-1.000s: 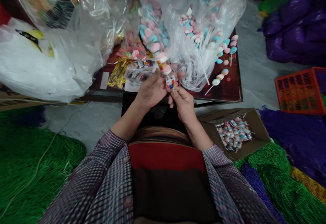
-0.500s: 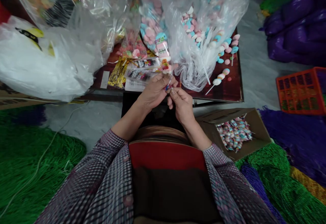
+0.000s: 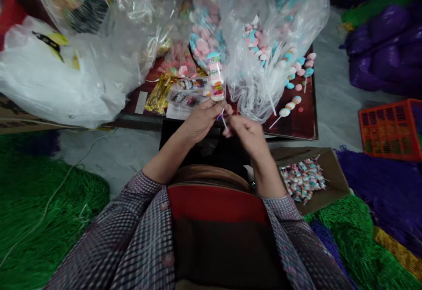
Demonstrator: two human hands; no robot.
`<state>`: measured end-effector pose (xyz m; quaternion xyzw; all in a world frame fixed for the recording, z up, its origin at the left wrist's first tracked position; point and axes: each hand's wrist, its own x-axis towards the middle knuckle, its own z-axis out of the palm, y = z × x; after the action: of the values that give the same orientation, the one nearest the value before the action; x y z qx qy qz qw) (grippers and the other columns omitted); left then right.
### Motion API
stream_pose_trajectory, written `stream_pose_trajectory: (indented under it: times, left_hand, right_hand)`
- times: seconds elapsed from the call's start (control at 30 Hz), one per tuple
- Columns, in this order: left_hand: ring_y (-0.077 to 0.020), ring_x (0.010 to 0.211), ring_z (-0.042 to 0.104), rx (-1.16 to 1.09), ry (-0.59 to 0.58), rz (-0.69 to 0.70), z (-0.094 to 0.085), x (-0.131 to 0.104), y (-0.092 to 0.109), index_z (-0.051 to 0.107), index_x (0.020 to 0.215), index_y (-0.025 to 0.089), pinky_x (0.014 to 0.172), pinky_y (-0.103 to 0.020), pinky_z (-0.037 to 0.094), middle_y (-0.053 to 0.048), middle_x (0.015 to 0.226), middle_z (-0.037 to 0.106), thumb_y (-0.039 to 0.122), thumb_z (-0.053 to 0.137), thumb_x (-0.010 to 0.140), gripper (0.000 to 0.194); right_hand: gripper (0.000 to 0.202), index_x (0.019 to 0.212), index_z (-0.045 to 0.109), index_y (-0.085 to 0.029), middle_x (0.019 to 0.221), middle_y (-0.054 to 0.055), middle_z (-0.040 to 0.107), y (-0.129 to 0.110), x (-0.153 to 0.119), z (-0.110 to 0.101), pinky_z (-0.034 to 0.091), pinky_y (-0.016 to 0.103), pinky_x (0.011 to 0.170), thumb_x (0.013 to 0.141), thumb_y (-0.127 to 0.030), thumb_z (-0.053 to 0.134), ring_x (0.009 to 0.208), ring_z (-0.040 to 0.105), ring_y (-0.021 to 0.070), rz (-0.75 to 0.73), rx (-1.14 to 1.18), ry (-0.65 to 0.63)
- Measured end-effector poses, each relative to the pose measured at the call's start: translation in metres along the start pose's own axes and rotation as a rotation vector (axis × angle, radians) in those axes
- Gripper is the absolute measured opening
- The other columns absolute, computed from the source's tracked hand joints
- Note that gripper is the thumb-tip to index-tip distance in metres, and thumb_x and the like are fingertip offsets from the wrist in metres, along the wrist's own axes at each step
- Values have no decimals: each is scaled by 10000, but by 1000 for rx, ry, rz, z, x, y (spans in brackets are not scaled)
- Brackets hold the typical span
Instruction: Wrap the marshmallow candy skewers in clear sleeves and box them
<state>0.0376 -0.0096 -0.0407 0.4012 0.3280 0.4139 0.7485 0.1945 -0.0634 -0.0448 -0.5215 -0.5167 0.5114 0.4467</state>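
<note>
My left hand (image 3: 207,118) is closed around the lower end of a marshmallow lollipop (image 3: 216,77) in a clear printed wrapper. The candy stands upright above my fingers, and its white stick pokes out below them. A small blue and red bit shows at the wrapper's gathered neck, by my fingertips. Just right of the stick is my right hand (image 3: 247,134), its fingers bent and smeared by motion; I cannot tell if they grip anything. Flat printed wrappers (image 3: 187,97) and gold twist ties (image 3: 158,94) lie on the table beyond my left hand.
Bags of pink and blue marshmallows (image 3: 206,30) and a bag of white sticks (image 3: 257,96) crowd the table (image 3: 298,125). An unwrapped marshmallow skewer (image 3: 290,106) lies near its right edge. Below right, a cardboard box (image 3: 336,180) holds wrapped lollipops. An orange crate (image 3: 389,127) stands farther right.
My right hand has moved right and slightly down from the wrapper's neck, so the stick now shows. My left hand still holds the lollipop. The whole view has shifted a little.
</note>
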Motion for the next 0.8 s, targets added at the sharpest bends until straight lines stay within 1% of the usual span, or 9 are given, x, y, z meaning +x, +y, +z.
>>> stream_pose_trajectory:
  times: [0.1,0.2,0.27,0.37,0.47,0.53,0.6,0.7,0.8]
  left_hand:
    - [-120,653,633,-125,-206,-118,5,-10,2,575,744,168,688,-271,532,29,615,561,453,771,874,370]
    - [-78,486,499,-218,-418,-264,13,-18,-7,563,782,175,591,-261,512,87,549,444,475,808,826,390]
    - [-63,462,437,-214,-453,-295,17,-20,-15,542,799,186,576,-254,504,100,556,414,478,784,838,382]
    - [-87,510,472,81,-340,-181,18,-16,-23,586,916,180,612,-252,500,72,600,474,398,654,942,229]
    - [-161,731,635,593,-89,52,17,-10,-24,636,1095,168,747,-290,516,-24,816,667,236,586,965,155]
    - [-197,838,668,782,12,137,15,-8,-23,646,1092,167,800,-310,508,-57,912,696,178,589,943,160]
    - [-166,713,627,703,-33,96,11,-9,-20,631,988,175,728,-289,498,-16,772,628,213,563,968,80]
    - [-89,456,396,253,-285,-112,5,-14,-14,545,856,198,572,-245,455,88,565,381,364,513,1020,236]
    - [-71,414,312,19,-368,-186,2,-18,-10,518,851,206,538,-241,445,119,537,313,443,519,1020,291]
  right_hand:
    - [390,926,746,-271,898,7,782,-13,11,-19,598,326,771,837,-650,727,816,723,154,-127,16,169]
    - [568,1107,714,-306,986,37,789,-15,20,-17,633,434,814,750,-748,735,966,750,249,-82,180,16]
    - [614,1132,693,-296,907,51,776,-11,22,-7,641,479,803,755,-781,692,991,753,291,-27,252,-52]
    - [504,1114,658,-300,863,50,757,3,24,8,639,481,819,837,-722,657,1015,752,289,-84,202,135]
    - [393,1092,624,-297,950,59,763,16,25,16,629,481,849,912,-646,624,1041,748,276,-196,119,360]
    - [364,1087,623,-294,990,56,763,17,25,13,626,463,856,926,-620,624,1054,744,261,-236,99,404]
    - [407,1102,643,-292,1014,55,768,11,24,5,626,442,856,887,-636,675,1070,739,255,-223,95,299]
    - [553,1140,680,-289,1035,69,780,-2,23,-8,634,442,821,767,-685,778,1062,739,274,-188,91,46]
    - [501,1123,700,-292,1030,60,777,-5,28,-10,640,447,802,763,-619,820,998,746,260,-202,92,41]
